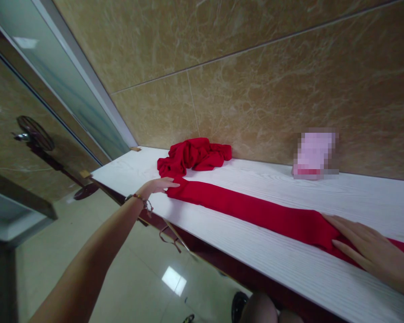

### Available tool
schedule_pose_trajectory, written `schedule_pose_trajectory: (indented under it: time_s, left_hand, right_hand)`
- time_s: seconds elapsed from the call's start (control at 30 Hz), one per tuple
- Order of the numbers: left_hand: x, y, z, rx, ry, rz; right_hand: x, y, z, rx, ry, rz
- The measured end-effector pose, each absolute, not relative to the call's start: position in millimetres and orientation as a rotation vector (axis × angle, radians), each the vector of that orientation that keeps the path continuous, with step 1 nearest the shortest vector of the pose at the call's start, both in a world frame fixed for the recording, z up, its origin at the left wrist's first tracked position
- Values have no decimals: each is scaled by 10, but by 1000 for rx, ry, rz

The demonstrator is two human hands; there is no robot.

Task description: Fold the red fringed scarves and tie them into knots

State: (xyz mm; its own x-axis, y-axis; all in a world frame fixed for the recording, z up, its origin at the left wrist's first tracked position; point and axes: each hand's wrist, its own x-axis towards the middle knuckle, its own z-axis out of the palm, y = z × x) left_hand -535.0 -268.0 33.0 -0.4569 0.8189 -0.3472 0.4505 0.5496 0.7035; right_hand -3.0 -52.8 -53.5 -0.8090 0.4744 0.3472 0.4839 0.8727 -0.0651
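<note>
A long band of red cloth (pixel 252 204) lies stretched along a white wood-grain tabletop (pixel 326 190). At its far left end, my left hand (pixel 157 185) rests with its fingers extended on the cloth, a beaded bracelet on the wrist. My right hand (pixel 370 246) lies flat over the band near the right side, fingers stretched out and pressing on it. The cloth passes under that hand and goes on out of view at the right. Behind my left hand, a crumpled heap of red cloth (pixel 193 157) sits by the wall and seems to join the band.
A blurred-out pink object (pixel 314 152) leans on the brown marble-look wall (pixel 256 89). On the left, a standing fan (pixel 37 134) is beside a glass panel (pixel 67 67). Below the table's front edge are the tiled floor (pixel 134 269) and a hanging ribbon (pixel 170 241).
</note>
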Motion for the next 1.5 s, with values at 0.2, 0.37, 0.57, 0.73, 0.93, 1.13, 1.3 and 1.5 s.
schedule_pose_trajectory:
  time_s: [0.2,0.37,0.57,0.73,0.93,1.13,1.3,1.5]
  left_hand:
    - [-5306,-2804,473,1032,1897,602]
    - [-5060,-2940,551,1328,1535,775]
    - [-4605,-2845,466,1971,1698,527]
    - [-4530,-2706,218,2119,2121,294]
    - [-4542,-2649,70,2124,2338,81]
    - [-4546,-2597,116,2108,2407,-96]
    - [-4720,-2608,187,1998,2265,212]
    - [-4956,-2679,214,1847,2546,560]
  right_hand:
    - [16,-472,-632,-735,-2701,-22]
    - [65,-394,-745,-752,-2714,-6]
    - [65,-395,-736,-775,-2701,35]
    - [-15,-493,-581,-812,-2693,83]
    - [-34,-496,-573,-786,-2689,67]
    - [-24,-498,-571,-780,-2701,60]
    - [-25,-482,-589,-774,-2707,39]
    - [192,-387,-762,-792,-2678,87]
